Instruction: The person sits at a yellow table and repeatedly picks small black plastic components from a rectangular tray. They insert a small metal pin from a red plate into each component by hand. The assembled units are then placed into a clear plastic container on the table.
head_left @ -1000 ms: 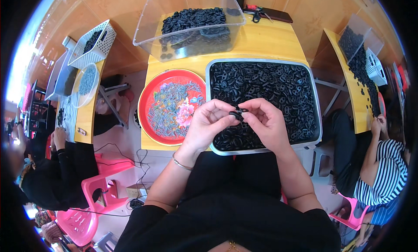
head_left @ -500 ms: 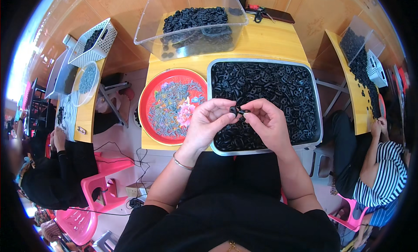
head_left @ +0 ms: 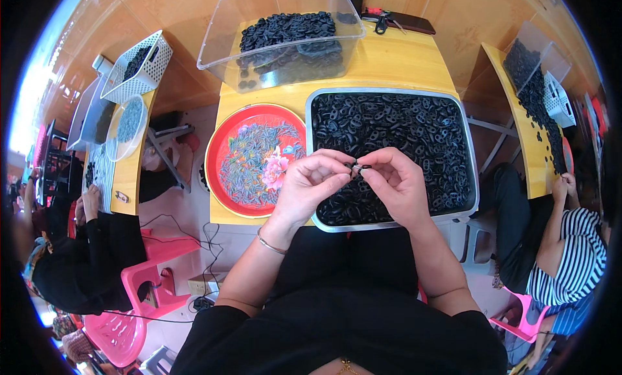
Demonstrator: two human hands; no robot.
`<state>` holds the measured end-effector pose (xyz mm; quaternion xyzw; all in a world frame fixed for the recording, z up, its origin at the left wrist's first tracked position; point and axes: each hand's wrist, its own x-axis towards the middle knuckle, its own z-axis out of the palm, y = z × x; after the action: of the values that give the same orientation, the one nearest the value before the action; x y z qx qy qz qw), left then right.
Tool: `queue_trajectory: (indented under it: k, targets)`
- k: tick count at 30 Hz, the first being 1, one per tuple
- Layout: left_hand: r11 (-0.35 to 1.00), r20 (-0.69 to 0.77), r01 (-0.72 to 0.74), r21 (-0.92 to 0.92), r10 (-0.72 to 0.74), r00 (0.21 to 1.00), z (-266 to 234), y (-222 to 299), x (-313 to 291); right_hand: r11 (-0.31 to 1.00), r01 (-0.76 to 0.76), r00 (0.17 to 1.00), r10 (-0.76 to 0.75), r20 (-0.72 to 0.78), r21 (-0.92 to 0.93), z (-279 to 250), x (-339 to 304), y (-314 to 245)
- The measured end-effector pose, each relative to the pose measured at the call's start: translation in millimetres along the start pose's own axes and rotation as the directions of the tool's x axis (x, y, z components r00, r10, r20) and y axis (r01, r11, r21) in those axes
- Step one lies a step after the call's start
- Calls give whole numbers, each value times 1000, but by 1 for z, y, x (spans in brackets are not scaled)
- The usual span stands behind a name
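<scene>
A wooden table (head_left: 405,61) carries, in descending order of apparent size, a rectangular metal tray (head_left: 382,90) at the right front, a clear plastic bin (head_left: 220,65) at the rear, and a round red tray (head_left: 216,156) at the left. The metal tray is filled with loose black two-holed pieces (head_left: 414,138); the red tray contains thin greyish slivers (head_left: 249,156). The left hand (head_left: 317,179) and the right hand (head_left: 396,182) are positioned over the near left part of the metal tray, fingertips nearly meeting. Each pinches a small black part between thumb and forefinger: a left-hand part (head_left: 350,165) and a right-hand part (head_left: 365,168), set end to end above the loose stock. Half a second ago, a broad rounded face showed at the left fingertips; now less of it is exposed. This indicates handling at the fingertips, with neither part set down. The fingers cover most of both parts, so whether they are joined cannot be confirmed.
</scene>
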<state>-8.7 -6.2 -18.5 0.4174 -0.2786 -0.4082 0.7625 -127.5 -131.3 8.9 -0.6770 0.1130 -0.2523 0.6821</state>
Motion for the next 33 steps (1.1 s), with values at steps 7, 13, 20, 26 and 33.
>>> queue_trajectory:
  k: [7,13,20,26,33]
  targets:
    - [997,-101,30,-73,-38,994,3,4,1,996,-28,999,27,-21,-86,-1,1,1]
    - [1000,-79,26,9,-25,997,1,3,0,990,-28,999,26,-22,-139,-2,1,4]
    - [1000,-49,4,20,-3,999,0,2,-1,989,-39,999,37,-12,-145,-1,1,2]
    - [997,-60,0,74,5,998,4,4,-2,991,-104,995,103,-14,-87,0,0,-3]
    - [998,-49,-24,56,27,998,-1,2,-1,990,-110,994,109,-15,-91,-3,0,2]
